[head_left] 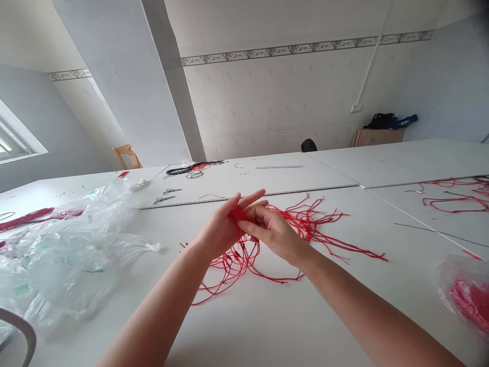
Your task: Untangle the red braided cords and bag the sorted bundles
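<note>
In the head view, the left hand [219, 229] and right hand [273, 234] meet just above the table [244, 331], with a bundle of red cords [244, 260] gathered between them. The left hand's fingers stand half open, with the bundle lying against them, while the right hand's fingers curl in and pinch it from the other side, so both hands appear to be grasping the cords, though the exact grip is partly hidden. The cords' long loops and loose ends spill from the hands onto the table on both sides, some knotted or beaded along their length — too small to tell which. Left of the hands lies a crumpled plastic bag [64, 255], and beyond it a red tassel [26, 219]. Right of the hands, more red cord [454, 203] lies in loose loops, with a thin black cord [439, 232] nearby and a clear bag of red cord [468, 298] at the edge of view. Ahead of the hands, black cords [191, 169], small metal pieces [164, 196] and a metal ruler [280, 166] lie on the table — and past them stand a wooden chair [127, 156] and a cardboard box [378, 136].
</note>
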`<control>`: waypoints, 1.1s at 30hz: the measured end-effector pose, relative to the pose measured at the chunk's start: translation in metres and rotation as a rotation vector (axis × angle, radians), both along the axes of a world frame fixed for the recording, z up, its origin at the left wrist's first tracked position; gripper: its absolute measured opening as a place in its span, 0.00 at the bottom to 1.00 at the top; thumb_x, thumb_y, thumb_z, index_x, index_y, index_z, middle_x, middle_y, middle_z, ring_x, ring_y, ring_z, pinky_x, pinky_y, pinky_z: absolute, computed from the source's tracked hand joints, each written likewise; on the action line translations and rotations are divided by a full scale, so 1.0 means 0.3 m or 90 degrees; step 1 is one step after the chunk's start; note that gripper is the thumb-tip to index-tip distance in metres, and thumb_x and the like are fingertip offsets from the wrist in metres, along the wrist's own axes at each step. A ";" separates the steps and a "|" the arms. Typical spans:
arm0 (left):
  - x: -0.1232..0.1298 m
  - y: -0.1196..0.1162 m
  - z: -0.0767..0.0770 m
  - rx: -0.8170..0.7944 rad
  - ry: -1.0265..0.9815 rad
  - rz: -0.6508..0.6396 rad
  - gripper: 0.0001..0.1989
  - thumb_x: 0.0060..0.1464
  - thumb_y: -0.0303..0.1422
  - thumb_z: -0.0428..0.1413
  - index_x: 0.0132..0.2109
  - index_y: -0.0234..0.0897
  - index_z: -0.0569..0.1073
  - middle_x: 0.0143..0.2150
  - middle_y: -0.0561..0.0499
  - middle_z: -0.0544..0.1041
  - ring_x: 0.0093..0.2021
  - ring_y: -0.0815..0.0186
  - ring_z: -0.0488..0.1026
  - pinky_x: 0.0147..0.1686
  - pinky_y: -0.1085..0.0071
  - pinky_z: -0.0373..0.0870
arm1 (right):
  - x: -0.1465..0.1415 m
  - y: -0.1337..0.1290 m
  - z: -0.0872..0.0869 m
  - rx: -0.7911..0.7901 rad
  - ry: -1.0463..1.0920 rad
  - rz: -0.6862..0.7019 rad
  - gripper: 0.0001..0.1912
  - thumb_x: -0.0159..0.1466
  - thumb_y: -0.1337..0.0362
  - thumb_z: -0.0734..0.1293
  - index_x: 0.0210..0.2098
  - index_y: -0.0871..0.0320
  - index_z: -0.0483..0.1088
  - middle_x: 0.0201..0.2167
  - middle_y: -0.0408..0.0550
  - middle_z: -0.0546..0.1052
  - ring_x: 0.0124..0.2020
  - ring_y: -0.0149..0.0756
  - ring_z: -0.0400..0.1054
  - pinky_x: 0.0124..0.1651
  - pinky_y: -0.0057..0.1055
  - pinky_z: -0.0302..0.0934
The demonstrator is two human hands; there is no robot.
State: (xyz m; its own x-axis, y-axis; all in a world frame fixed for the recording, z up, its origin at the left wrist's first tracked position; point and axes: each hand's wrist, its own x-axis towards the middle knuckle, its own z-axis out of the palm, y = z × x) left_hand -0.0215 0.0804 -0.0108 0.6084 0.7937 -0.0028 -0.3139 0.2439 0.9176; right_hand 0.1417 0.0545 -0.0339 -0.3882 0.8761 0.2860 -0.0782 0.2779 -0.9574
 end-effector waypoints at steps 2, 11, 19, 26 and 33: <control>0.005 -0.004 -0.004 0.016 0.021 -0.001 0.25 0.67 0.49 0.50 0.62 0.44 0.77 0.65 0.43 0.74 0.70 0.47 0.60 0.62 0.54 0.58 | -0.005 0.004 -0.007 -0.001 0.018 0.000 0.13 0.67 0.51 0.70 0.35 0.55 0.71 0.29 0.39 0.66 0.31 0.32 0.58 0.34 0.32 0.54; -0.004 0.003 0.001 -0.002 -0.010 0.013 0.24 0.69 0.47 0.49 0.63 0.44 0.76 0.66 0.44 0.73 0.62 0.51 0.69 0.56 0.58 0.65 | -0.004 0.006 -0.009 0.018 0.028 0.000 0.13 0.69 0.52 0.68 0.38 0.55 0.72 0.34 0.43 0.69 0.34 0.33 0.62 0.37 0.33 0.59; -0.006 0.000 0.018 -0.037 -0.059 0.029 0.23 0.70 0.44 0.47 0.62 0.43 0.76 0.62 0.45 0.77 0.57 0.55 0.72 0.53 0.61 0.68 | 0.027 0.013 0.007 0.041 -0.031 -0.019 0.12 0.70 0.53 0.66 0.40 0.54 0.75 0.36 0.46 0.74 0.40 0.38 0.69 0.45 0.38 0.65; -0.007 -0.007 0.019 -0.032 -0.060 -0.004 0.23 0.70 0.45 0.47 0.62 0.43 0.76 0.62 0.45 0.77 0.60 0.52 0.71 0.53 0.60 0.67 | 0.026 0.012 0.008 0.039 -0.064 -0.002 0.11 0.70 0.53 0.66 0.39 0.54 0.74 0.34 0.46 0.73 0.39 0.39 0.69 0.42 0.38 0.66; -0.002 -0.013 0.022 -0.037 -0.065 0.000 0.23 0.71 0.43 0.45 0.60 0.41 0.78 0.62 0.44 0.76 0.60 0.53 0.71 0.53 0.61 0.68 | 0.041 0.009 0.014 0.047 -0.061 0.030 0.09 0.71 0.56 0.65 0.40 0.55 0.73 0.36 0.45 0.72 0.39 0.36 0.66 0.44 0.37 0.63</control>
